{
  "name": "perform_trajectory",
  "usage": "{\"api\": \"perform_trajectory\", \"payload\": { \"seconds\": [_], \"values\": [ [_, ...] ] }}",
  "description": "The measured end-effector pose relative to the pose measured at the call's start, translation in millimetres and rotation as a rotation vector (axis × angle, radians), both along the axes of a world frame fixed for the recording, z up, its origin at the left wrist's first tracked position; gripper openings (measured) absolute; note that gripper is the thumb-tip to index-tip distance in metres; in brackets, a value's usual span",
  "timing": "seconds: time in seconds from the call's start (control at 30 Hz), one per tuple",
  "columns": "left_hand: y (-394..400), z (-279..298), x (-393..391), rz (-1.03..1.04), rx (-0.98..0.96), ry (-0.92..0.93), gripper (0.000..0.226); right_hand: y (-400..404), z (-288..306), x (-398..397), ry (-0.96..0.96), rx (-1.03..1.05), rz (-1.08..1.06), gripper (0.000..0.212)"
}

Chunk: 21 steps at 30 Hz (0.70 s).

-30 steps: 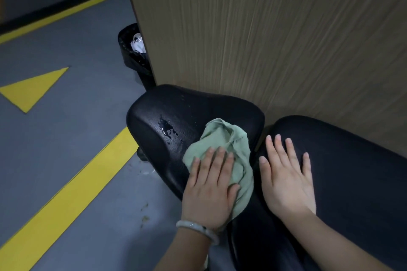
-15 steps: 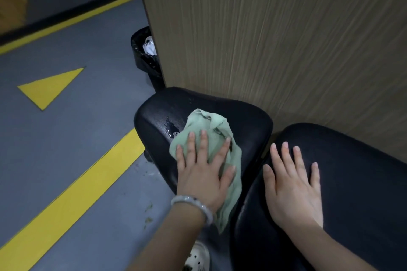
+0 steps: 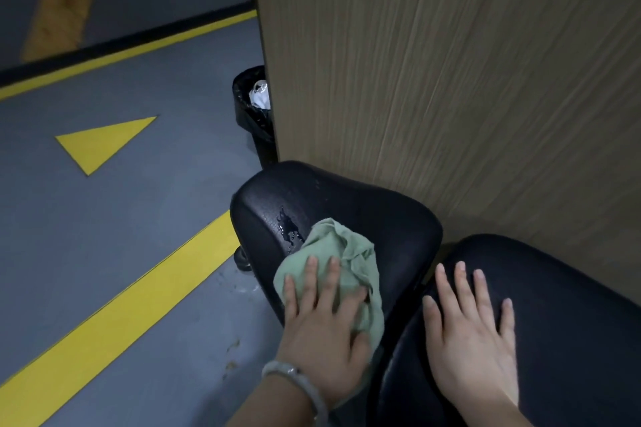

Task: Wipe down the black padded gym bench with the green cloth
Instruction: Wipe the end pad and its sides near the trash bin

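Left hand [image 3: 322, 333] is pressing, fingers flat, the green cloth [image 3: 341, 253] toward an unwiped puddle [image 3: 288, 226] on the bench [image 3: 364, 211]; right hand [image 3: 471, 336] is resting flat, holding nothing.

Grey floor [image 3: 104, 236] with yellow markings: wide diagonal stripe [image 3: 114, 315] lower left, triangle [image 3: 100, 140] mid-left, thin line [image 3: 128, 54] along a black edge strip further back. Wood-grain panel [image 3: 451, 80] stands upright, fills the upper right. Black bin [image 3: 248, 111] with a bag liner sits just beside the panel's left edge, white crumpled trash [image 3: 260, 95] inside. Small debris specks [image 3: 232, 354] on floor at lower centre.
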<state>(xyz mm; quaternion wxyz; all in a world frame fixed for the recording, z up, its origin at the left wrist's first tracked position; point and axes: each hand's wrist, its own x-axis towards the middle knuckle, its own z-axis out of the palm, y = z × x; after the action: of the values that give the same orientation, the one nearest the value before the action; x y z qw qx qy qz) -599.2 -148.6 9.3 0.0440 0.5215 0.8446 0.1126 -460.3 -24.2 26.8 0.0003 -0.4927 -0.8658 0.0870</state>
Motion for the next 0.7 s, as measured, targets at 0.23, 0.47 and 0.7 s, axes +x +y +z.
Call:
{"api": "perform_trajectory", "payload": {
  "seconds": [0.23, 0.47, 0.7],
  "values": [
    [45, 2, -2, 0.159, -0.056, -0.066, 0.064, -1, 2, -2, -0.008, -0.023, 0.007, 0.061],
    [91, 13, -42, 0.016, -0.133, -0.005, 0.069, 0, 6, -5, -0.032, -0.039, 0.001, 0.067],
    [54, 15, -27, -0.11, -0.143, 0.06, 0.063, 1, 7, -6, -0.03, -0.05, 0.01, 0.068]
  ]
}}
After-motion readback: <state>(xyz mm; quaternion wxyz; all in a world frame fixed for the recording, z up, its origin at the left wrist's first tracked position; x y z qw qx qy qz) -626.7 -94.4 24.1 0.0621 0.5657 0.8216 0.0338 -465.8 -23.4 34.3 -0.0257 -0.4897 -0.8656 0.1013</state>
